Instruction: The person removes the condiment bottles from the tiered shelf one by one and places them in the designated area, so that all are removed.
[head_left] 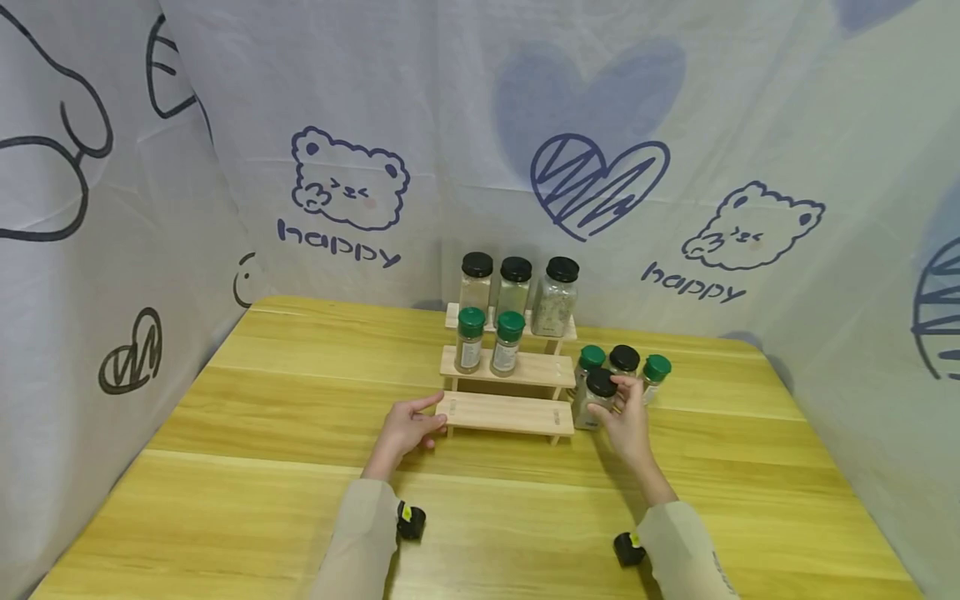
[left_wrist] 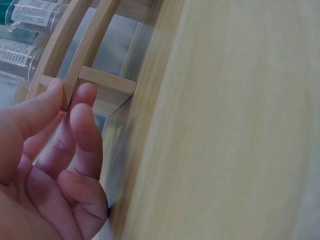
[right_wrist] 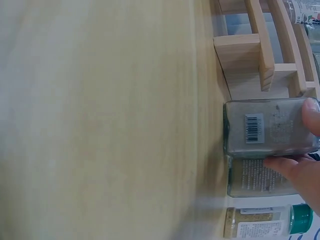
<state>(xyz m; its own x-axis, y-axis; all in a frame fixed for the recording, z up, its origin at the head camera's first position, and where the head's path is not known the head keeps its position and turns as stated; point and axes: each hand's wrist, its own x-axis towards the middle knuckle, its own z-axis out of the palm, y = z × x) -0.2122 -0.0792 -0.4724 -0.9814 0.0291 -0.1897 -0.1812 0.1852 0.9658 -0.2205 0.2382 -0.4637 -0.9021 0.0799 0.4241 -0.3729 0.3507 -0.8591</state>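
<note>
Sleeves nearest in head view, my left hand (head_left: 408,429) spread against the wooden rack (head_left: 504,414) on the worktop (head_left: 262,467), right hand (head_left: 628,421) gripping a black-capped jar (head_left: 596,398) beside it; left wrist: fingers (left_wrist: 82,131) touching the rack; right wrist: fingers (right_wrist: 287,164) pinching the jar.

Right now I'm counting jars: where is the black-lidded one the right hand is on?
In the head view, the black-lidded jar stands on the table just right of the rack's lowest step, held by the right hand, in front of three more jars.
</note>
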